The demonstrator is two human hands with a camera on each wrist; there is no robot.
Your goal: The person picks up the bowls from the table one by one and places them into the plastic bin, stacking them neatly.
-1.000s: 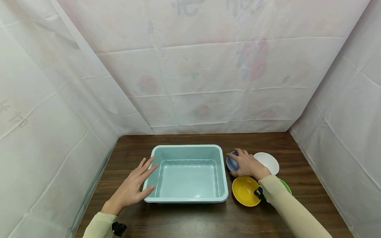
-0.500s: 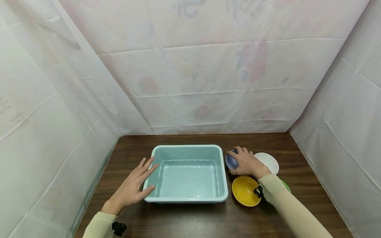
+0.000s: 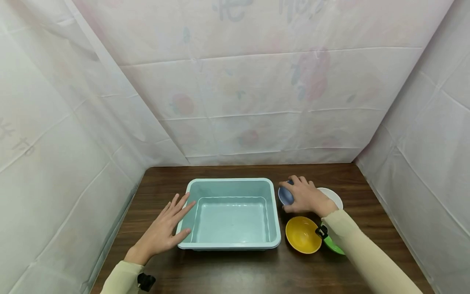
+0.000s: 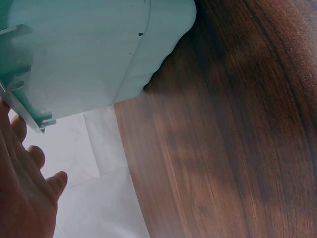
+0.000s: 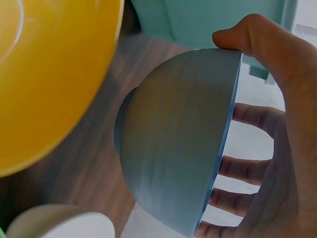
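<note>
A blue bowl hangs in my right hand, to the right of the light-blue plastic basin. The right wrist view has the bowl from the side, its foot showing and apart from the wood; the thumb sits at one side of the rim and the fingers spread across the opening. With fingers extended, my left hand rests at the basin's left rim. Close in front of my right hand lies a yellow bowl.
Behind my right wrist a white bowl is partly covered. A green bowl shows from under the right sleeve. Everything stands on a dark wooden table, with white sheets rising at its back and sides.
My right hand has moved slightly up and away with the blue bowl, which lifts from the table. More of the green bowl shows beside the sleeve. My left hand stays put.
</note>
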